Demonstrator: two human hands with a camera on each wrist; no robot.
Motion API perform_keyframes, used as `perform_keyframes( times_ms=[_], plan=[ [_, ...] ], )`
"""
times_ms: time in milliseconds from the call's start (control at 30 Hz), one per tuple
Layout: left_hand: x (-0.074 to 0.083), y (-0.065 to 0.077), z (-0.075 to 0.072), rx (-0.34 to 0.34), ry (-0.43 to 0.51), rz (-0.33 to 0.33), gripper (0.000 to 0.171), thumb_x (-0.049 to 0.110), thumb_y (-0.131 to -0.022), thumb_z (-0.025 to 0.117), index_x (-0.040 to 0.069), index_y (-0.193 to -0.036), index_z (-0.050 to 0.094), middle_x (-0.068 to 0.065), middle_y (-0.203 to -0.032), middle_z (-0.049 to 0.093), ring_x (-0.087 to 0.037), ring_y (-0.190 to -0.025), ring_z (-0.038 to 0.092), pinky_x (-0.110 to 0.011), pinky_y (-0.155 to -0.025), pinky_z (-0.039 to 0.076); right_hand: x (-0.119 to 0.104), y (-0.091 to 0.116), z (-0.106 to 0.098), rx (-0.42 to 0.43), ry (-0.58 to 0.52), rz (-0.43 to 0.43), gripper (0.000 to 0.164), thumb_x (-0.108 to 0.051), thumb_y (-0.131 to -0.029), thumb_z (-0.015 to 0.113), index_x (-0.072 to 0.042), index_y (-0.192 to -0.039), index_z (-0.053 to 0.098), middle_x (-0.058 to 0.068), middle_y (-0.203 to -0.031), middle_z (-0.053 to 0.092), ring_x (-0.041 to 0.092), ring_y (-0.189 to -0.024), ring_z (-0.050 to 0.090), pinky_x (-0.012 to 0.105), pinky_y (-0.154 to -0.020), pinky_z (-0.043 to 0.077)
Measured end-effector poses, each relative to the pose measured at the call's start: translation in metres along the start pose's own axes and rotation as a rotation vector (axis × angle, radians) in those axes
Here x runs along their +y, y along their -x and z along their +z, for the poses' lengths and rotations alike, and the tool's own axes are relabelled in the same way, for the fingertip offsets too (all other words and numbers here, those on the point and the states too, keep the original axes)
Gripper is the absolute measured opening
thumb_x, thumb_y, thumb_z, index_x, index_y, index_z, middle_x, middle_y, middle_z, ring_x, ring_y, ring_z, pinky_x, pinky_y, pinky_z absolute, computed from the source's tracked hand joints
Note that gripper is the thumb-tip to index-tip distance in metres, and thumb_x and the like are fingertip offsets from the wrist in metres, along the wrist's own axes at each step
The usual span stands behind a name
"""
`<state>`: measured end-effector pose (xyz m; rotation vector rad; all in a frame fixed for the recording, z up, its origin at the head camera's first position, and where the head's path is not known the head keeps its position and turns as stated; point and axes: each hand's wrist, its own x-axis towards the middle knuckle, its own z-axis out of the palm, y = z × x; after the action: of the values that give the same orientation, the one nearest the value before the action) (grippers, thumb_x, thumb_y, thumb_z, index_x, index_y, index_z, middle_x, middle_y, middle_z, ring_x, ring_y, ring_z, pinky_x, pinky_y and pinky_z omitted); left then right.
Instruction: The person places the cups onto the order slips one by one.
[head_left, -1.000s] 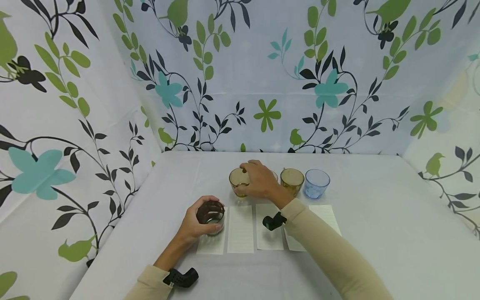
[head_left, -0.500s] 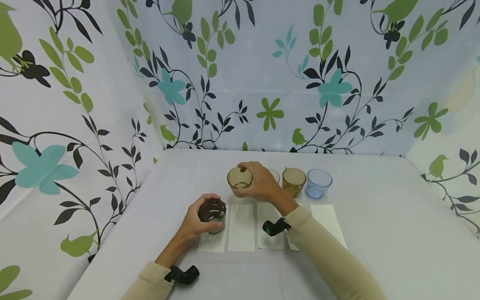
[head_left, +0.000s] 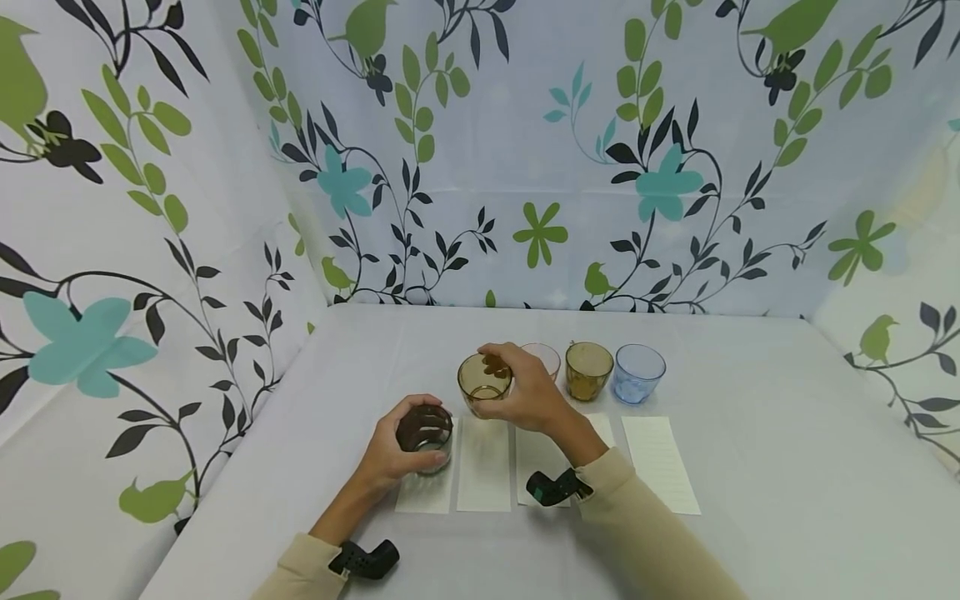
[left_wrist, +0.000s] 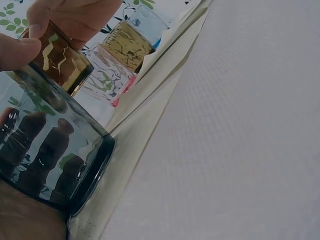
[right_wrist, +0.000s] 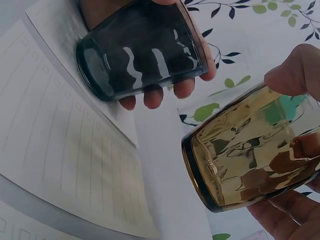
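Note:
My left hand (head_left: 386,450) grips a dark smoky glass tumbler (head_left: 426,433) over the leftmost lined paper slip (head_left: 422,493). In the right wrist view, fingers wrap the far side of this dark tumbler (right_wrist: 142,55), its base at the paper. My right hand (head_left: 532,398) holds an amber glass tumbler (head_left: 482,385) between thumb and fingers. Raised off the table, the amber tumbler (right_wrist: 250,150) is tilted in the right wrist view. It hovers near the far end of the second slip (head_left: 483,475).
Behind the slips stand a clear pinkish tumbler (head_left: 545,357), partly hidden by the right hand, an olive-amber tumbler (head_left: 588,371) and a blue tumbler (head_left: 638,373). More slips lie rightward, the last (head_left: 662,467) uncovered. A patterned cloth (head_left: 480,150) hangs behind the white table (head_left: 765,433).
My right hand has lifted the amber tumbler from the back row and brought it nearer, toward the second slip. The left hand keeps its hold on the dark tumbler, almost unmoved.

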<state>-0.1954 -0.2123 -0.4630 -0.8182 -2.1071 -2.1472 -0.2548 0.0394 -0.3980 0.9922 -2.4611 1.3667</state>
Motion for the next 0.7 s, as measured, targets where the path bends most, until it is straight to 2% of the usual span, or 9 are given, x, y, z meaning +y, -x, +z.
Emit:
perform_keyframes(
  times_ms=[167, 367, 700],
  plan=[
    [0.001, 0.0, 0.0, -0.006, 0.003, -0.002, 0.064, -0.007, -0.079, 0.078, -0.005, -0.135, 0.047, -0.03, -0.126, 0.055, -0.035, -0.114, 0.061, -0.046, -0.102, 0.053, 0.0, 0.01, 0.006, 0.002, -0.049, 0.005, 0.07, -0.018, -0.072, 0.083, -0.004, -0.136, 0.058, 0.012, -0.115, 0.065, 0.029, -0.105, 0.064, 0.045, -0.088, 0.058],
    [0.002, 0.0, 0.0, -0.003, 0.0, -0.004, 0.064, -0.007, -0.079, 0.078, -0.006, -0.135, 0.047, -0.031, -0.126, 0.055, -0.035, -0.114, 0.062, -0.049, -0.102, 0.053, 0.0, 0.018, 0.013, -0.002, -0.089, 0.019, 0.069, -0.019, -0.072, 0.082, -0.004, -0.135, 0.058, 0.012, -0.117, 0.065, 0.027, -0.104, 0.065, 0.045, -0.088, 0.058],
    [0.001, -0.001, 0.0, -0.013, 0.005, -0.003, 0.065, -0.007, -0.079, 0.079, -0.005, -0.135, 0.047, -0.031, -0.126, 0.055, -0.035, -0.115, 0.061, -0.049, -0.103, 0.053, -0.002, 0.03, 0.017, 0.009, -0.109, 0.036, 0.07, -0.019, -0.069, 0.082, -0.004, -0.133, 0.059, 0.01, -0.114, 0.065, 0.027, -0.101, 0.065, 0.043, -0.087, 0.058]
  ],
)
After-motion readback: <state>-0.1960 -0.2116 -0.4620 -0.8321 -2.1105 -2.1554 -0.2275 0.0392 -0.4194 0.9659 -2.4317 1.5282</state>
